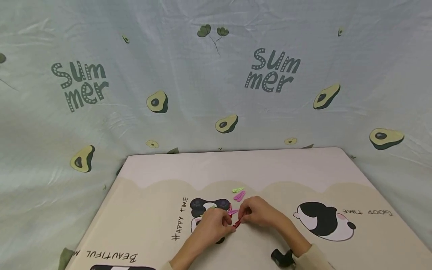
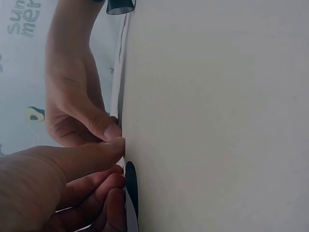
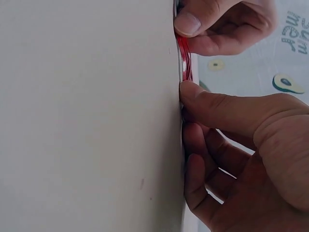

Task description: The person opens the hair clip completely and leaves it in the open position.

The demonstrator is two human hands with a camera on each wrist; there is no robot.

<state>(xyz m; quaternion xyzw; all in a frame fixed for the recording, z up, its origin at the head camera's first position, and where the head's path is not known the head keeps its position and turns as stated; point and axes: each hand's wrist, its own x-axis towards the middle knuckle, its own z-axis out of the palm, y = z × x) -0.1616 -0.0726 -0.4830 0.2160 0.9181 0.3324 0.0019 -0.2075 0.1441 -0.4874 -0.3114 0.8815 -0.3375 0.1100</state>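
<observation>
Bridging left hand (image 1: 213, 224) and right hand (image 1: 259, 212), red clip (image 3: 185, 58).

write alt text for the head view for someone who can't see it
A person's left hand and right hand hold a small red clip between them over a cartoon-printed tabletop. A green clip and pink clip lie just beyond; an avocado-print sheet hangs behind.

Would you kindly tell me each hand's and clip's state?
Held red clip: open or shut unclear
Left hand: pinching it
Right hand: also pinching it
Green clip: lying on table
Far pink clip: lying on table
Near pink clip: by the hands
Rear red clip: partly hidden
</observation>
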